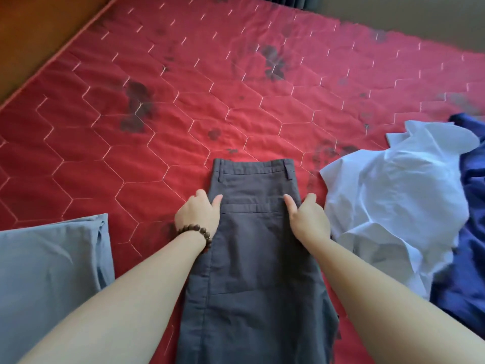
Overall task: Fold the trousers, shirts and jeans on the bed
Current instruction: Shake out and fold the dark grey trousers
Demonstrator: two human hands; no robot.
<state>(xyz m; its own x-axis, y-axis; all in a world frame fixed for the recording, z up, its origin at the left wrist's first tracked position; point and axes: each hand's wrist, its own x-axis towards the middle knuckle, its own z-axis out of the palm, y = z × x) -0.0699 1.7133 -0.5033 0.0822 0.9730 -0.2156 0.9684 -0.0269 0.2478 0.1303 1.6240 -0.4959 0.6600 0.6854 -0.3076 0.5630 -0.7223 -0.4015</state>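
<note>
Dark grey trousers (252, 245) lie lengthwise on the red quilted bed (183, 101), folded leg over leg, waistband away from me. My left hand (198, 215), with a bead bracelet at the wrist, grips the trousers' left edge below the waistband, thumb on top and fingers tucked under. My right hand (308, 219) grips the right edge at the same height in the same way. A crumpled white shirt (393, 206) lies to the right, partly over a dark blue garment (469, 258). A light grey-blue garment (49, 271) lies flat at lower left.
The bed's left edge (60, 56) runs diagonally beside a brown floor. A wall borders the bed at top right. Bare red quilt stretches beyond the waistband.
</note>
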